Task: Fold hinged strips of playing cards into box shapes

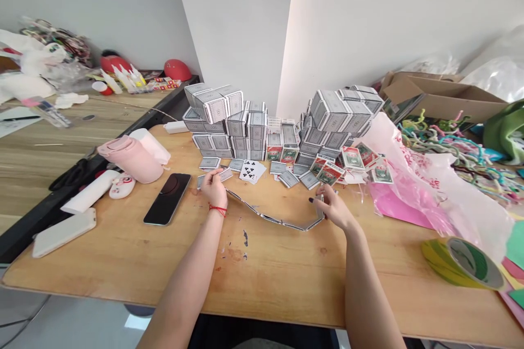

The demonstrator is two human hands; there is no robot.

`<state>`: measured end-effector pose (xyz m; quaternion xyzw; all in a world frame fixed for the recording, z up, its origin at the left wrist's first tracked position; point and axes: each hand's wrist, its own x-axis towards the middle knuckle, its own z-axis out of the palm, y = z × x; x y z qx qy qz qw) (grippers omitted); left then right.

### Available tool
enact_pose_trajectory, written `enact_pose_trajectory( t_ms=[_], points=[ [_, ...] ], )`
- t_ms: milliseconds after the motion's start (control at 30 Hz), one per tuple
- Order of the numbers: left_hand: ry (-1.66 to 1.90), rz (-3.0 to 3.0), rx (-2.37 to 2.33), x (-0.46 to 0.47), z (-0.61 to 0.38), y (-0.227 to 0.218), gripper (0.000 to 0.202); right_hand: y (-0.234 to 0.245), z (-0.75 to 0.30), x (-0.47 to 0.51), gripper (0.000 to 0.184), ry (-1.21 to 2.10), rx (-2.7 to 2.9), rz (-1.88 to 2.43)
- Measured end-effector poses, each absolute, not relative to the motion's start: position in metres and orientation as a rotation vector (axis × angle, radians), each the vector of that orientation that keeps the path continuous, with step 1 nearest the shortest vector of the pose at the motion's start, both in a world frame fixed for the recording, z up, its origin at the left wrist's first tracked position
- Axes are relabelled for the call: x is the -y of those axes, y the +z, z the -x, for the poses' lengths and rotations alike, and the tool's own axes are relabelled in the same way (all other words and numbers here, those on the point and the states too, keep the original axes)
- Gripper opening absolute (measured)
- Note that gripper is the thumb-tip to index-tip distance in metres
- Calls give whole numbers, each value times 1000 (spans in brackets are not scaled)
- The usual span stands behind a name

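A sagging strip of joined playing cards (272,220) stretches between my two hands, seen nearly edge-on. My left hand (213,190), with a red string bracelet on its wrist, is closed on the strip's left end. Its other end is pinched in my right hand (332,207), where a bent-up card shows between thumb and fingers. Just beyond lie loose face-down cards (287,178) and a face-up pile with a club card (251,171) on top. Grey-patterned card blocks rise in a left stack (229,120) and a right stack (338,120).
Red-and-green card boxes (329,173) lie before the right stack. On the left are a phone (167,199), a pink tumbler (131,157) and a white power bank (64,232). Yellow tape (440,259) and crumpled pink plastic (417,174) lie right. A wall (241,22) stands behind.
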<state>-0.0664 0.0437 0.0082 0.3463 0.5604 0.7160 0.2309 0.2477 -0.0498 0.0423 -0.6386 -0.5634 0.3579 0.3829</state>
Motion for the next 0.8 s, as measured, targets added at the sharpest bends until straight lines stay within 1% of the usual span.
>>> enact_pose_trajectory(
  t_ms=[67, 167, 267, 367, 433, 533, 700, 800],
  points=[
    [1898, -1007, -1418, -42, 64, 10, 18, 42, -244, 49, 15, 937, 1567, 1643],
    [1755, -1077, -1208, -37, 60, 16, 13, 40, -241, 45, 22, 1007, 1594, 1616],
    [1558, -1134, -1095, -30, 54, 23, 11, 37, -240, 44, 26, 1113, 1546, 1576],
    [1329, -1232, -967, -24, 49, 28, 20, 37, -233, 44, 29, 1254, 1420, 1485],
    [1203, -1303, -879, -21, 46, 30, 24, 38, -224, 44, 36, 1323, 1276, 1389],
    [1053, -1378, -863, -19, 42, 29, 22, 37, -211, 42, 41, 1414, 1091, 1262],
    [954, -1324, -766, -13, 36, 30, 15, 32, -202, 37, 43, 1390, 1096, 1224],
    [931, -1276, -703, -9, 33, 32, 14, 30, -200, 36, 43, 1439, 1086, 1207]
  ],
)
